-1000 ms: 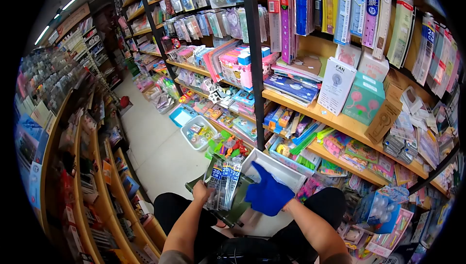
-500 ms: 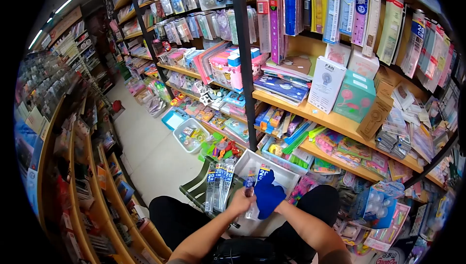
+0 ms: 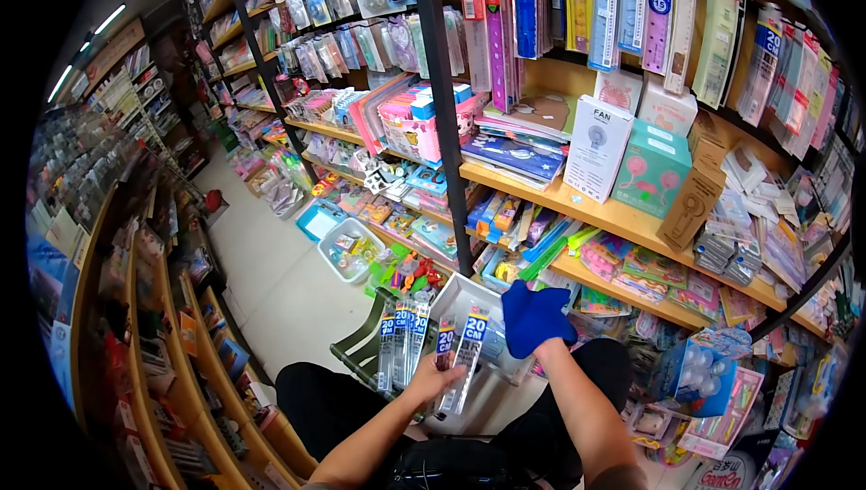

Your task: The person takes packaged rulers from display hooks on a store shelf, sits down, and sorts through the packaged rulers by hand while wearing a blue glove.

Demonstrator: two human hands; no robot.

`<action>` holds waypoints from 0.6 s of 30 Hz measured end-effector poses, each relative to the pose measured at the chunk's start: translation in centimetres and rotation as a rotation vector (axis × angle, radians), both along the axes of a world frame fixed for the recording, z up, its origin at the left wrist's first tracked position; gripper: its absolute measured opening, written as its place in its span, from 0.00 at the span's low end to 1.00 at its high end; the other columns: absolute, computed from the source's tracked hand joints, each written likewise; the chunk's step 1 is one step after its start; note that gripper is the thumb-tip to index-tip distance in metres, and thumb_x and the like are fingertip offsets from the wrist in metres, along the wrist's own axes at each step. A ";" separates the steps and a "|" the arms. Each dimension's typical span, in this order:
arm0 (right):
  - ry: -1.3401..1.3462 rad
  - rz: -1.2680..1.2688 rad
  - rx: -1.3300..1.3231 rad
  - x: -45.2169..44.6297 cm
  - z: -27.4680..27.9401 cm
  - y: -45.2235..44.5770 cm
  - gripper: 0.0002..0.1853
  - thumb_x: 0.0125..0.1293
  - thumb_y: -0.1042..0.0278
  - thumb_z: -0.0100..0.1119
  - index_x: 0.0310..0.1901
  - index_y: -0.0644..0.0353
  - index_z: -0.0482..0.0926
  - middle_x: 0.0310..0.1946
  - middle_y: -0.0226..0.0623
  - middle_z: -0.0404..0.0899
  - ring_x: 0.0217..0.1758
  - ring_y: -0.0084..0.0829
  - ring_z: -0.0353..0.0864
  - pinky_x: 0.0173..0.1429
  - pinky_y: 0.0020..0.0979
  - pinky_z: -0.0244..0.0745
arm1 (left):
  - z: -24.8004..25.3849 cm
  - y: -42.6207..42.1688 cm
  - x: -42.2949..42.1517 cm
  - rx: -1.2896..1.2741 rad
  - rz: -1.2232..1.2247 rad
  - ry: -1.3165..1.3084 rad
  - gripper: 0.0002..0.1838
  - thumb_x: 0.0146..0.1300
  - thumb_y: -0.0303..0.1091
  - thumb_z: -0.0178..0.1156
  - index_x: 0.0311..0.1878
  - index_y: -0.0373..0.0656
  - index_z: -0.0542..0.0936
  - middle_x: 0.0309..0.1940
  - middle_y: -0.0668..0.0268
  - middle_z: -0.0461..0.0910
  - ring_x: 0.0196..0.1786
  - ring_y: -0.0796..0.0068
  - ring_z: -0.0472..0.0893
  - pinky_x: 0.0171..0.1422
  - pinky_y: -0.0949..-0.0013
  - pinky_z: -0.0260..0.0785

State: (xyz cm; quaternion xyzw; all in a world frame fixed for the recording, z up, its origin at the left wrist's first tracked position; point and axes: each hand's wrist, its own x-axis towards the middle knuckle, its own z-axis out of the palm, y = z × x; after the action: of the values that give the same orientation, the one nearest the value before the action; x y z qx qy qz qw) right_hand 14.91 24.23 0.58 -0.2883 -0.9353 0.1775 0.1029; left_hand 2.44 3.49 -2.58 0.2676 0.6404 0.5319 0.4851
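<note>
My left hand (image 3: pixel 435 380) is closed on packaged rulers (image 3: pixel 469 341) in clear sleeves with blue "20 CM" labels, held tilted over my lap. To the right, a blue cloth or glove (image 3: pixel 532 317) covers my right hand, hiding its fingers; it is apart from the rulers and over the white tray's right side. Several more packaged rulers (image 3: pixel 401 332) with the same label lean side by side on a dark green stool or crate (image 3: pixel 358 338), just left of my left hand. Behind the held rulers sits the white tray (image 3: pixel 457 290).
Wooden shelves (image 3: pixel 622 224) of stationery rise in front, with a white fan box (image 3: pixel 595 149) and a teal box (image 3: pixel 651 174). A clear tub (image 3: pixel 352 251) stands on the aisle floor (image 3: pixel 262 301). Another shelf rack (image 3: pixel 167 310) lines the left, and packaged toys (image 3: pixel 704 377) crowd the right.
My covered right hand has moved right and up, away from the packaged rulers. My left hand still grips them, and their labels now show more fully.
</note>
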 end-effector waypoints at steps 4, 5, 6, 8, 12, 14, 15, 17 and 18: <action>0.011 0.222 0.079 -0.8 -1.8 -4.5 0.15 0.61 0.58 0.42 0.35 0.59 0.74 0.31 0.47 0.77 0.33 0.37 0.78 0.36 0.34 0.72 | 1.1 1.7 1.2 0.085 0.125 0.151 0.09 0.49 0.23 0.64 0.32 0.41 0.75 0.23 0.77 0.72 0.24 0.88 0.67 0.29 0.80 0.61; 0.017 0.272 0.056 -0.7 -1.8 -5.4 0.15 0.61 0.58 0.41 0.34 0.59 0.74 0.31 0.47 0.77 0.33 0.37 0.78 0.36 0.34 0.72 | -0.2 2.1 1.2 0.151 0.097 0.146 0.08 0.50 0.25 0.64 0.32 0.40 0.75 0.22 0.75 0.73 0.24 0.88 0.68 0.28 0.79 0.62; 0.006 0.306 0.046 -0.6 -1.7 -6.2 0.15 0.61 0.58 0.41 0.34 0.59 0.74 0.31 0.48 0.77 0.32 0.37 0.78 0.36 0.34 0.72 | -1.4 2.0 1.0 0.132 0.073 0.229 0.07 0.51 0.28 0.63 0.32 0.40 0.75 0.21 0.74 0.72 0.23 0.88 0.67 0.28 0.79 0.62; -0.025 0.318 -0.004 -0.5 -1.1 -6.3 0.15 0.61 0.58 0.41 0.34 0.59 0.74 0.31 0.48 0.77 0.32 0.37 0.78 0.36 0.35 0.72 | -0.4 2.0 1.3 0.078 0.099 0.261 0.08 0.53 0.33 0.62 0.30 0.40 0.75 0.20 0.73 0.72 0.22 0.87 0.67 0.26 0.79 0.61; 0.324 -0.276 -1.142 -2.0 -3.3 -6.1 0.11 0.53 0.61 0.49 0.30 0.60 0.73 0.29 0.47 0.75 0.32 0.45 0.77 0.36 0.38 0.71 | -0.8 2.5 -0.1 0.033 0.328 0.135 0.11 0.55 0.38 0.61 0.28 0.40 0.75 0.22 0.71 0.75 0.22 0.84 0.69 0.27 0.78 0.60; 0.325 -0.235 -1.192 -1.5 -4.4 -6.3 0.11 0.53 0.61 0.49 0.31 0.60 0.73 0.29 0.47 0.75 0.32 0.45 0.77 0.36 0.38 0.71 | -1.2 3.1 -0.7 0.034 0.344 0.139 0.09 0.56 0.37 0.60 0.30 0.40 0.76 0.23 0.71 0.76 0.24 0.84 0.70 0.29 0.77 0.62; 0.230 -0.134 -1.020 -1.3 -4.3 -6.5 0.11 0.52 0.61 0.50 0.31 0.60 0.73 0.29 0.47 0.75 0.32 0.45 0.77 0.36 0.38 0.71 | 0.6 4.0 0.1 0.016 0.352 0.090 0.08 0.57 0.36 0.59 0.31 0.40 0.76 0.23 0.72 0.76 0.24 0.84 0.70 0.30 0.78 0.62; 0.053 0.071 -0.607 -1.1 -3.2 -6.6 0.11 0.52 0.61 0.50 0.31 0.60 0.73 0.29 0.47 0.75 0.32 0.45 0.77 0.36 0.39 0.71 | 1.4 4.6 0.7 0.028 0.378 0.017 0.07 0.58 0.34 0.58 0.33 0.41 0.77 0.25 0.72 0.76 0.26 0.83 0.71 0.32 0.77 0.63; 0.029 0.114 -0.553 -1.1 -2.8 -6.6 0.11 0.52 0.61 0.50 0.31 0.60 0.73 0.29 0.47 0.75 0.33 0.45 0.77 0.36 0.39 0.71 | 1.2 4.9 0.8 0.058 0.393 -0.007 0.07 0.58 0.34 0.58 0.34 0.40 0.77 0.26 0.72 0.76 0.28 0.83 0.72 0.34 0.77 0.63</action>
State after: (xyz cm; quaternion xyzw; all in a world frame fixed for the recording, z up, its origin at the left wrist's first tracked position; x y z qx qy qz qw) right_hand 13.85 17.63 -2.25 -0.2498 -0.8646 0.4354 0.0236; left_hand 3.23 8.35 -1.36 0.1492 0.6631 0.6355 0.3662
